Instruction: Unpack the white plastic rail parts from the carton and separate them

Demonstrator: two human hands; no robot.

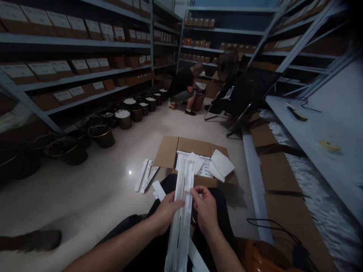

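A long, narrow white box (179, 226) lies open along its length over my lap, pointing away from me. My left hand (165, 213) is closed around its left side, thumb over the near wall. With thumb and fingers, my right hand (206, 207) pinches the right edge a little farther up. Inside the box a dark narrow gap shows; its contents, if any, are unclear. Beyond it stands an open cardboard carton (166, 152) holding white printed pieces, with white foam-like sheets (222, 163) on its right side.
Several long white boxes (143, 175) lie on the floor left of the carton. Black-and-gold bins (101, 136) line the left shelves. A person (183, 85) sits bent over at the back, near a black chair (249, 90). Right, a white table (320, 124) stands above opened cartons (279, 172). Someone's shoe (42, 240) shows lower left.
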